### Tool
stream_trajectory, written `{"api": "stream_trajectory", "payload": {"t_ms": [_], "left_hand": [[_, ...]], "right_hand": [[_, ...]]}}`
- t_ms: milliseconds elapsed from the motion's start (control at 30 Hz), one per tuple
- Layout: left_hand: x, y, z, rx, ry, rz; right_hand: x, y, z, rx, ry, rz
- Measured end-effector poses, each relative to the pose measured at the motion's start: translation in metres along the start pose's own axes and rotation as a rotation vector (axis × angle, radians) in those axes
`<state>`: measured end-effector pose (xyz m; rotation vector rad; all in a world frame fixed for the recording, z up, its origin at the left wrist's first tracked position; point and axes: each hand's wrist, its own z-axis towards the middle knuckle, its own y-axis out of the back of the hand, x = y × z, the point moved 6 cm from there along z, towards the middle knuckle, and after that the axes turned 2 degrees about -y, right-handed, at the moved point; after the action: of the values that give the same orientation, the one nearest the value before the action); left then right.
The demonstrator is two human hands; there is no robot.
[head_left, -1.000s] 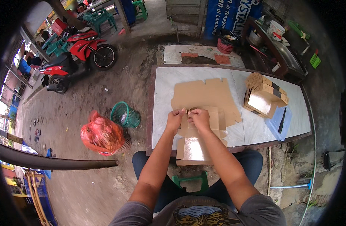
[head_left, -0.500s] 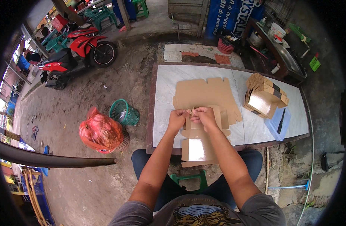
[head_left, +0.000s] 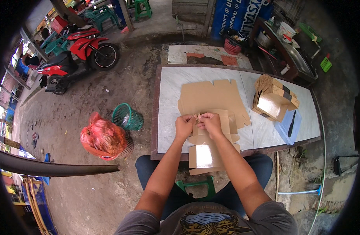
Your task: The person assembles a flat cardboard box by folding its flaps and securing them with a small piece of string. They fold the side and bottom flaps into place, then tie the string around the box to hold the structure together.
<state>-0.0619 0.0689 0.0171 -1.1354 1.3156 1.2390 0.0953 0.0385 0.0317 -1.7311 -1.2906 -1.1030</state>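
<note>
A brown cardboard box blank (head_left: 206,156) with a shiny inner face lies partly unfolded in front of me, its lower end jutting past the table's near edge. My left hand (head_left: 184,126) is closed in a pinch on a small tab at its left side. Against it, my right hand (head_left: 210,123) pinches the same tab, with the fingertips of both hands nearly touching. Fingers cover most of the tab. Just beyond them a flat cardboard sheet (head_left: 209,96) with notched edges rests on the table.
At the right of the marble-topped table (head_left: 168,86) stand folded cardboard boxes (head_left: 277,98). Beside them a black-handled knife (head_left: 292,124) lies on a clear blue plastic container lid (head_left: 282,131). On the ground to the left are a green basket (head_left: 129,117) and a red plastic bag (head_left: 101,135).
The view has shifted slightly. Both hands keep their pinch at the box's tab, with only small finger movement.
</note>
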Motion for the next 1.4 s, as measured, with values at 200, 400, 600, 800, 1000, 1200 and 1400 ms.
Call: {"api": "stream_trajectory", "payload": {"t_ms": [200,400,600,800,1000,1200,1400], "left_hand": [[0.012,0.000,0.001,0.003,0.054,-0.087],[0.010,0.000,0.000,0.028,0.087,-0.099],[0.013,-0.002,-0.002,0.042,0.108,-0.179],[0.015,-0.002,-0.002,0.040,0.122,-0.184],[0.001,0.001,-0.009,-0.053,-0.011,0.008],[-0.004,0.002,-0.013,-0.092,-0.049,0.047],[-0.006,0.001,-0.016,-0.108,-0.079,0.067]], "right_hand": [[-0.002,-0.003,-0.001,-0.017,0.025,0.024],[-0.005,-0.001,0.001,-0.012,0.023,0.025],[-0.001,-0.003,-0.002,-0.007,0.026,-0.001],[0.001,-0.005,-0.003,-0.020,0.029,-0.032],[-0.003,-0.008,-0.004,-0.027,0.041,-0.046],[-0.014,-0.007,-0.005,-0.024,0.055,0.010],[-0.024,-0.010,-0.012,-0.081,0.206,-0.013]]}}
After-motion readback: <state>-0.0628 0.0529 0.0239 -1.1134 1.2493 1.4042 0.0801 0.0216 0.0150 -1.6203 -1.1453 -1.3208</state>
